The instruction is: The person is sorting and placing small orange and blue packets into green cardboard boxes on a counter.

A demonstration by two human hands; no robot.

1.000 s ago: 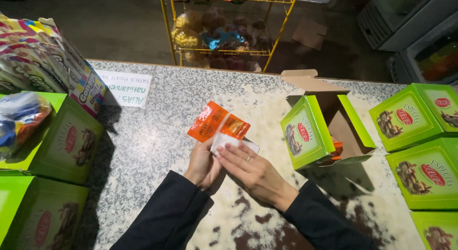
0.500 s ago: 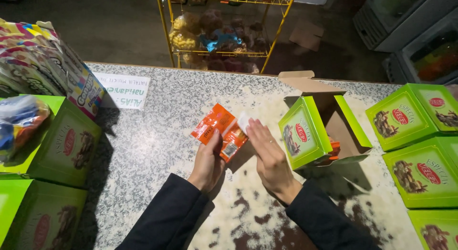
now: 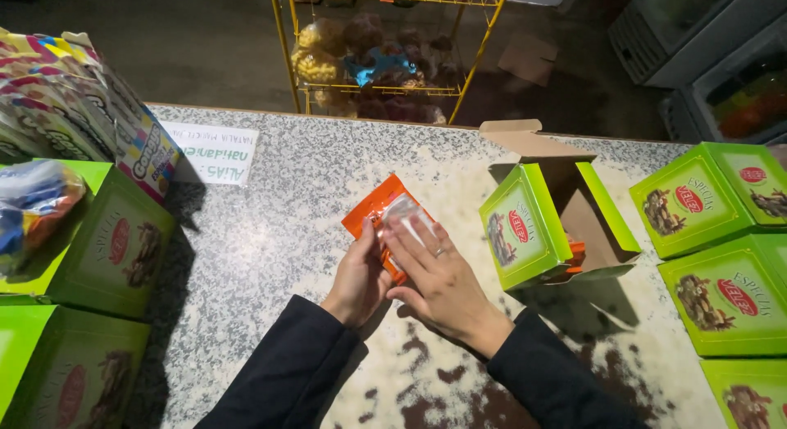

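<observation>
Orange packets (image 3: 375, 212) — flat on counter

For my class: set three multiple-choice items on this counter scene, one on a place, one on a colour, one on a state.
1. Where does the open box lie? A) to the right of the hands B) to their left C) on the floor
2. What colour is the packet? A) blue B) orange C) black
3. How is the right hand? A) in a fist B) off the counter C) flat on the packet

Key: 1 A, it lies right of both hands; 2 B, its wrapper is orange; 3 C, its fingers are spread over the packet, which the left hand grips.
</observation>
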